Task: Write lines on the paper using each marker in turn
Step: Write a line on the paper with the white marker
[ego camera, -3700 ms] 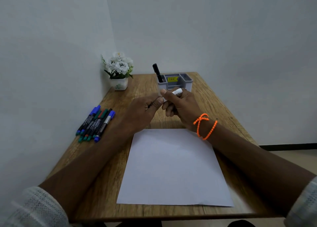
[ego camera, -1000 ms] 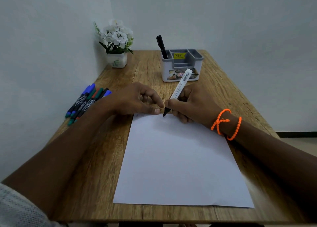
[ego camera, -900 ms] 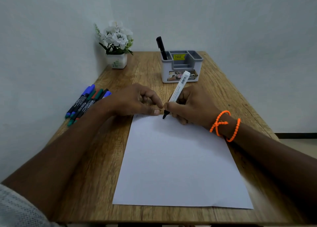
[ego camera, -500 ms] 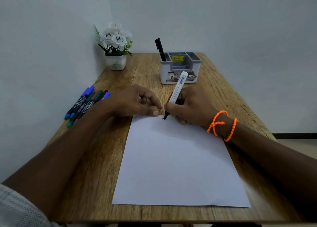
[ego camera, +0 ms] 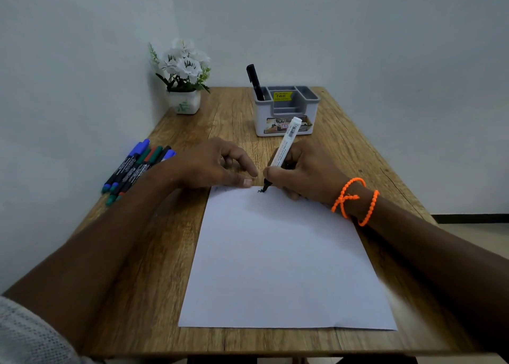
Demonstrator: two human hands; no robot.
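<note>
A white sheet of paper [ego camera: 283, 259] lies lengthwise on the wooden table [ego camera: 154, 253]. My right hand [ego camera: 305, 172], with orange bead bracelets at the wrist, grips a white-barrelled marker [ego camera: 286, 143]. Its black tip touches the paper near the top edge, where a small black mark [ego camera: 260, 190] shows. My left hand [ego camera: 212, 165] rests at the paper's top left corner with its fingers curled; whether it holds a cap is hidden. Several capped markers [ego camera: 135, 168] in blue, green and red lie in a row at the table's left side.
A grey and white desk organiser [ego camera: 286, 115] stands behind my hands, with a black marker [ego camera: 254, 81] upright in its left slot. A white pot of white flowers [ego camera: 183, 74] sits in the back left corner. Walls close off the left and the back.
Earlier both hands held the marker in the air above the table. Then the tip came down to the paper's top edge. A small black mark has appeared under the tip.
</note>
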